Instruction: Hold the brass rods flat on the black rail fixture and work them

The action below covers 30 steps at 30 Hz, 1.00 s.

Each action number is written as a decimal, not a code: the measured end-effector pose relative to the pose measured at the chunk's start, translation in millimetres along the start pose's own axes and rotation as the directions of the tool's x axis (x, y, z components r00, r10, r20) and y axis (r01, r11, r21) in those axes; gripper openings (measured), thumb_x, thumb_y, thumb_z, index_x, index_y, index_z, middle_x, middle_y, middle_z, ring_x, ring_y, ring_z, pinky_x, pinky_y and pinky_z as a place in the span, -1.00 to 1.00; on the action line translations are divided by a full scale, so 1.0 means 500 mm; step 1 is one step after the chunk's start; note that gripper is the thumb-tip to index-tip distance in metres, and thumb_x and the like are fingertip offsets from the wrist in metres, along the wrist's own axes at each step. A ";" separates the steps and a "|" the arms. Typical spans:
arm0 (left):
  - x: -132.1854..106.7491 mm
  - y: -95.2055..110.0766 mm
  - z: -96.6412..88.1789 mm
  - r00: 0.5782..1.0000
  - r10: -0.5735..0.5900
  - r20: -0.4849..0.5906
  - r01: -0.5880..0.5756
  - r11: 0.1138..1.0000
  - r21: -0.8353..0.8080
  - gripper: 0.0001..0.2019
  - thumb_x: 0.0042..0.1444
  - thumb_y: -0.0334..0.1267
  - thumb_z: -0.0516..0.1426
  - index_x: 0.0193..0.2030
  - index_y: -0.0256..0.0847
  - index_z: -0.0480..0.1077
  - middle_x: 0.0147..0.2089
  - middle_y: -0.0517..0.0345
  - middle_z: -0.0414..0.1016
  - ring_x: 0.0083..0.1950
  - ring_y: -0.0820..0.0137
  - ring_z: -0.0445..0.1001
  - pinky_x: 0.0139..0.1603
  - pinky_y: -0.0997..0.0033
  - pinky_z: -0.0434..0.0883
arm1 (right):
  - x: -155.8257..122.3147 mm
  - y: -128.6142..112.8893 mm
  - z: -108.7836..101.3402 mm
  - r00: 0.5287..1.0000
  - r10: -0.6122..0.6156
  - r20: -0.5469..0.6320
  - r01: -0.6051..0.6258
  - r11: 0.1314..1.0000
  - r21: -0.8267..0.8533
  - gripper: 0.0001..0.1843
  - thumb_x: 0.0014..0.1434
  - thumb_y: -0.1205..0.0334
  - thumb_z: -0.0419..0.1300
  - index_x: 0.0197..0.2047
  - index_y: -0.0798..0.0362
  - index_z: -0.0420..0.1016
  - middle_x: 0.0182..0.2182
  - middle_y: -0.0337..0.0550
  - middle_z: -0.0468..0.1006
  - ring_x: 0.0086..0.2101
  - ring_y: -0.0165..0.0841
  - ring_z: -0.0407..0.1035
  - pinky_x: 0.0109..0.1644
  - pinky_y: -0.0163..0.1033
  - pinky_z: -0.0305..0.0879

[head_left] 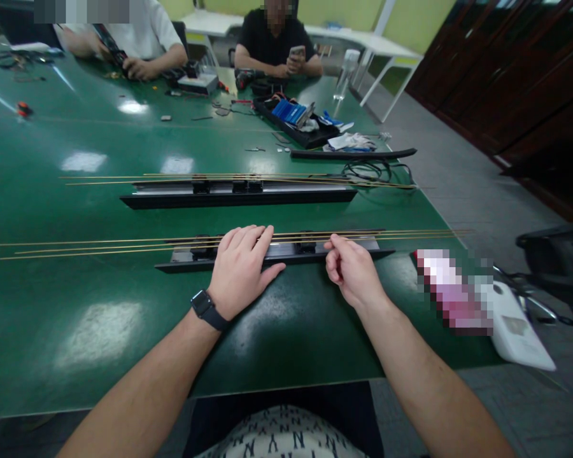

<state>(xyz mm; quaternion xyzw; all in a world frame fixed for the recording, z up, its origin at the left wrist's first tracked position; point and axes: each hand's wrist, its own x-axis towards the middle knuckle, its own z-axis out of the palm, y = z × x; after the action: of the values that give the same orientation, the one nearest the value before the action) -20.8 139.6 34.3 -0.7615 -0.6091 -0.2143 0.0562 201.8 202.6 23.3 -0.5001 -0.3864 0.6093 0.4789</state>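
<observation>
My left hand lies palm down with outstretched fingers across a near black metal channel and the thin gold-coloured rods that run along it. A watch is on that wrist. At the channel's right part, my right hand has its fingers curled, the fingertips at the rods. Whatever those fingers pinch, if anything, is hidden. Black blocks sit inside the channel under the rods, which reach well past both its ends. Beyond it lies a second black channel, also with long thin rods.
A black cable, a long dark strip and a black tray with blue items lie farther back on the green table. A white object is by the right edge. Two people sit across, one holding a phone.
</observation>
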 end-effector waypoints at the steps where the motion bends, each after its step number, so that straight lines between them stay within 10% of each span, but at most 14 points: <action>1: 0.000 0.000 0.000 1.000 0.001 0.000 -0.001 1.000 0.001 -0.38 0.27 -0.01 0.20 0.38 -0.24 0.29 0.28 -0.16 0.45 0.34 0.01 0.36 0.41 -0.05 0.19 | 0.000 0.001 0.000 1.000 -0.001 0.000 0.001 1.000 0.004 -0.65 0.18 -0.03 0.36 -0.33 0.10 0.48 -0.75 -0.35 0.36 -0.80 -0.53 0.10 -0.77 -0.43 -0.13; 30: 0.000 0.001 -0.001 1.000 0.000 -0.001 0.000 1.000 0.003 -0.40 0.27 -0.01 0.20 0.37 -0.23 0.30 0.27 -0.16 0.46 0.33 0.00 0.37 0.40 -0.05 0.20 | -0.003 -0.004 0.004 1.000 -0.002 0.005 0.002 1.000 -0.025 -0.64 0.15 -0.05 0.38 -0.32 0.08 0.48 -0.75 -0.36 0.36 -0.80 -0.53 0.08 -0.77 -0.42 -0.14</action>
<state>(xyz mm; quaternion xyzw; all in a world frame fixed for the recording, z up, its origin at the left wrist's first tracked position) -20.3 139.2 34.6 -0.7613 -0.6094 -0.2138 0.0576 200.4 201.8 26.0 -0.5041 -0.3958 0.6052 0.4723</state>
